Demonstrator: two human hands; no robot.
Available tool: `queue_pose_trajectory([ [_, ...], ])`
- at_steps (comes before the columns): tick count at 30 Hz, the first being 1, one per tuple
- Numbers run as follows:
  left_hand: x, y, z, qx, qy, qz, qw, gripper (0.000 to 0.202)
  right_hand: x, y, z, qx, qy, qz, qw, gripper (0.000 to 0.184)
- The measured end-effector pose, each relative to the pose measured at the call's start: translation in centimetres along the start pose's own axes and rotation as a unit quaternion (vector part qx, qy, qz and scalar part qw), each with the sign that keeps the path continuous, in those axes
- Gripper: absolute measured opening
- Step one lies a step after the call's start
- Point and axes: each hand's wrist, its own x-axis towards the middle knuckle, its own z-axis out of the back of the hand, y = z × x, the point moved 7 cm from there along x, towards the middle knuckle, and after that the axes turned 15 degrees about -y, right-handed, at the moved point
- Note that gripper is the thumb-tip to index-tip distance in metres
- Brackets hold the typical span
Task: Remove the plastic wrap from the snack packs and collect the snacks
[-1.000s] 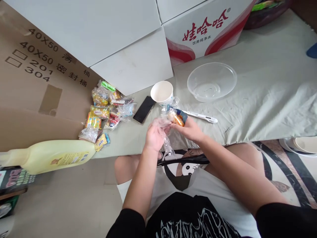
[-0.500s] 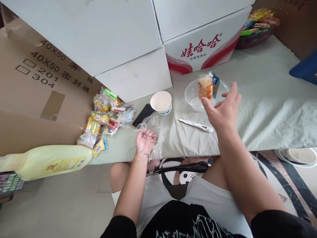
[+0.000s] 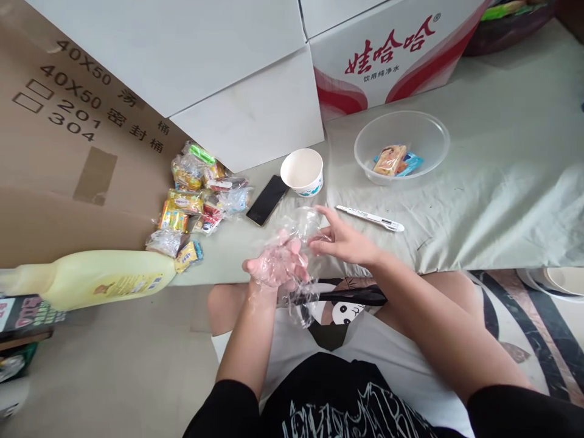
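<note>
My left hand (image 3: 274,267) is palm up over the table edge, wrapped in a thin clear plastic glove (image 3: 296,243) that sits loosely round its fingers. My right hand (image 3: 340,240) pinches the glove's loose film at the fingertips. A wrapped snack packet (image 3: 392,159) in orange and blue lies inside the clear plastic bowl (image 3: 435,131) further back on the right. Between bowl and hands lies a white pen-like tool (image 3: 370,218).
A white paper cup (image 3: 302,172) and a dark phone (image 3: 267,200) sit behind the hands. A heap of wrapped snacks (image 3: 196,194) lies left, against cardboard boxes (image 3: 246,79). A yellow bottle (image 3: 98,283) lies on its side at the left edge.
My right hand carried the snack packet to the clear bowl and let it go there. It then came back to my left hand and took hold of the plastic glove.
</note>
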Motion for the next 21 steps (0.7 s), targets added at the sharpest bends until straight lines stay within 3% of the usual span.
queue_pose_trajectory([
  [3, 0.3, -1.2, 0.5, 0.013, -0.019, -0.041, 0.999, 0.051, 0.1, -0.2, 0.9, 0.037, -0.068, -0.04, 0.996, 0.076],
  [6, 1.2, -2.1, 2.1, 0.01, -0.107, -0.06, 0.992, 0.029, 0.2, 0.0, 3.2, 0.04, -0.185, -0.039, 0.981, 0.076],
  [8, 1.5, -2.3, 3.5, -0.01, -0.169, -0.055, 0.984, 0.019, 0.1, 0.3, 4.0, 0.05, -0.22, -0.025, 0.974, 0.082],
  [10, 1.5, -2.3, 4.4, -0.04, -0.195, -0.041, 0.979, 0.015, -0.1, 0.7, 4.0, 0.061, -0.214, 0.004, 0.975, 0.092],
  [13, 1.3, -2.3, 4.8, -0.064, -0.177, -0.02, 0.982, 0.022, -0.3, 1.2, 2.7, 0.043, -0.149, 0.046, 0.987, 0.093],
  [15, 1.3, -2.3, 4.9, -0.046, -0.17, -0.015, 0.984, 0.028, -0.3, 1.2, 2.5, 0.023, -0.146, 0.054, 0.988, 0.078],
  [19, 1.5, -2.2, 6.2, 0.036, -0.221, -0.038, 0.974, 0.037, -0.3, 1.2, 4.8, 0.015, -0.245, 0.045, 0.968, 0.033],
  [21, 1.4, -2.5, 6.6, 0.044, -0.226, -0.071, 0.971, 0.044, -0.4, 1.6, 5.5, 0.019, -0.256, 0.061, 0.964, 0.024],
])
